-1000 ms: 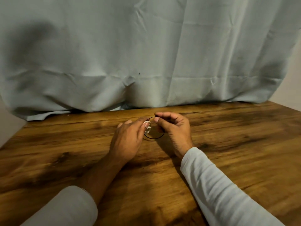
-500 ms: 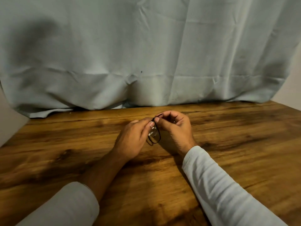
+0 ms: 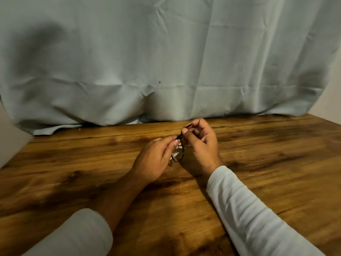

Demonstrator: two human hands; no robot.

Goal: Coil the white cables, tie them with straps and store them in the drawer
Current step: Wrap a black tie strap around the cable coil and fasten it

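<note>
My left hand (image 3: 156, 157) and my right hand (image 3: 201, 146) meet above the middle of the wooden table (image 3: 276, 163). Between them runs a thin black strap (image 3: 181, 150), bent into a narrow loop. A small bundle of white cable (image 3: 176, 153) shows inside the loop, mostly hidden by my left fingers. My left thumb and forefinger pinch the cable and the strap's near side. The fingertips of my right hand pinch the strap's upper end, raised a little off the table. No drawer is in view.
A pale blue-grey cloth (image 3: 166, 61) hangs across the whole back and rests on the table's far edge. Bare wall shows at the far left (image 3: 11, 137) and far right. White sleeves cover both forearms.
The strap's loop has gone from wide and round to narrow and upright. My right hand has lifted its end up and away from me; the left hand has stayed closed on the cable.
</note>
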